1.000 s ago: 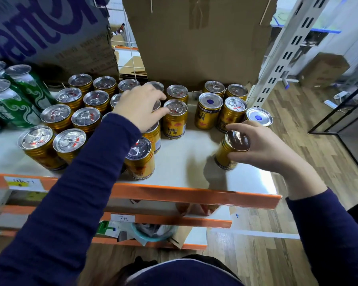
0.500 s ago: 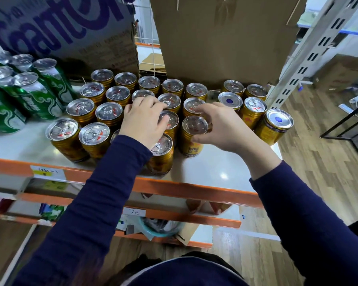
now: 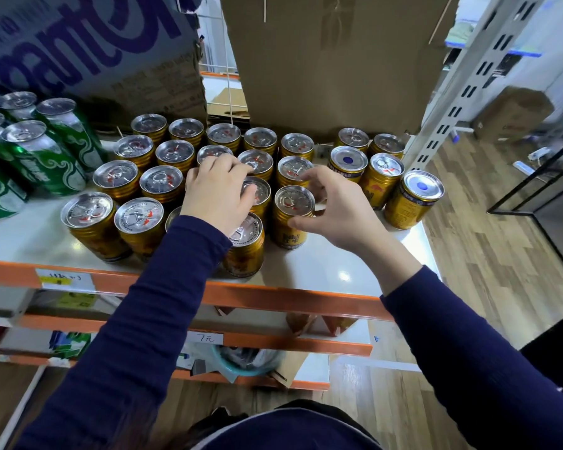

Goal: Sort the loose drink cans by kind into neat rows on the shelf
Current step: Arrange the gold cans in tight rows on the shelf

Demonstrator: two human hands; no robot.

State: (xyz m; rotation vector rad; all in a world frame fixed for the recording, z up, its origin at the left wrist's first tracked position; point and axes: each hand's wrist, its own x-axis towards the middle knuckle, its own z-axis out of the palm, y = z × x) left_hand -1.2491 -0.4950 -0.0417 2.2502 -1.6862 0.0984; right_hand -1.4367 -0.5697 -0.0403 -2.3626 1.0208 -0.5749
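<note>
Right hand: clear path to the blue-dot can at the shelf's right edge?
Probably yes. The right hand is closed on a gold can, but the blue-dot can stands apart with bare shelf between.

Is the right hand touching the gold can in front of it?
Touching. The head view shows the right hand with thumb and fingers around the gold can.

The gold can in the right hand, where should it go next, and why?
Probably a small push left. The right hand holds the gold can upright on the shelf, with a slim gap between it and the front cans under the left hand. Closing that gap would tidy the row.
</note>
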